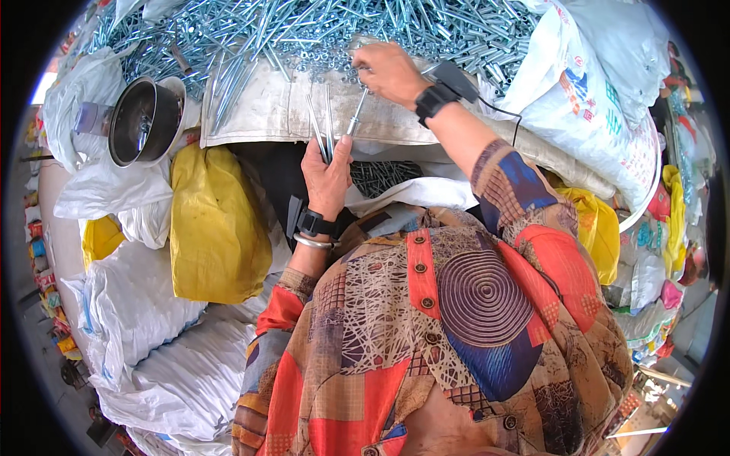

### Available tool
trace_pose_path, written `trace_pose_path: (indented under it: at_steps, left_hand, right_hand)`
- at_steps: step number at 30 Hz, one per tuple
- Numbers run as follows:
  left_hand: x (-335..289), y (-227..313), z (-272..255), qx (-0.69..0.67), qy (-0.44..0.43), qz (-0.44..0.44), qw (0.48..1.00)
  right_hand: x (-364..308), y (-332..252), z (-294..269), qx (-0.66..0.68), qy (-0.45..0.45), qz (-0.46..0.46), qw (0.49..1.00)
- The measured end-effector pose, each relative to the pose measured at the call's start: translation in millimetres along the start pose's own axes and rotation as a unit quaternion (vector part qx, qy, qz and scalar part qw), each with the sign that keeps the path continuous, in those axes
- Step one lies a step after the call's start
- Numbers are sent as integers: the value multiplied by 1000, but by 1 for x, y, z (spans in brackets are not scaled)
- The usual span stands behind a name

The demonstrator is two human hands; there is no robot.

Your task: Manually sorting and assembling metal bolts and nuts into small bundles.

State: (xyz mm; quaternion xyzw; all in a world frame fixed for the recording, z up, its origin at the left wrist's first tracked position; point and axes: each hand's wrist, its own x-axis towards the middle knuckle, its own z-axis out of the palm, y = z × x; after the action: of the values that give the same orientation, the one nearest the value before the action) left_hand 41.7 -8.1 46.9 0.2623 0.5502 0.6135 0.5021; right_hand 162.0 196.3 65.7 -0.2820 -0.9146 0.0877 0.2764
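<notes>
Several long, silvery threaded bolts (313, 118) stand up from my left hand (327, 181), whose fingers are wrapped round their lower ends. One of them, the sleeved bolt (356, 115), has a thicker tube round its lower part and leans toward my right hand (389, 72). The fingers of my right hand are curled together just above that bolt's tip, and what they pinch, if anything, is hidden. Beneath and beside them lie small metal nuts (312, 58) along the near edge of a big heap of bolts and metal sleeves (426, 34).
A pale cloth (258, 114) covers the work surface's near edge. At left stands a dark pot (122, 140) with some metal pieces inside. Darker screws (384, 178) lie below the edge. Yellow bags (213, 228) and white sacks (144, 304) crowd the left; a white sack (585, 99) leans at right.
</notes>
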Motion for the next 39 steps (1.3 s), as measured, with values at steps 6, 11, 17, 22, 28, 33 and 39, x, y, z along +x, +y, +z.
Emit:
trace_pose_path:
  at_steps: [6, 11, 17, 22, 28, 33, 39]
  left_hand:
    - [0, 0, -2, -11, -13, -4, 1000]
    - [2, -6, -1, 27, -13, 28, 999]
    - [2, 4, -5, 365, 5, 268, 892]
    - [5, -3, 4, 276, 0, 260, 925]
    - [8, -6, 16, 142, -26, 39, 989]
    - [26, 18, 15, 105, -29, 75, 991]
    - [47, 53, 41, 62, -61, 105, 991]
  right_hand:
    - [-33, -18, -31, 473, -30, 233, 849]
    - [-47, -26, -41, 539, -25, 222, 812]
    - [-69, -32, -50, 542, -95, 248, 797]
    - [-93, -68, -19, 618, -29, 337, 710]
    - [-99, -76, -24, 631, 39, 327, 703]
    - [-55, -54, -84, 394, 72, 198, 895]
    - [-58, -32, -60, 217, 65, 106, 968]
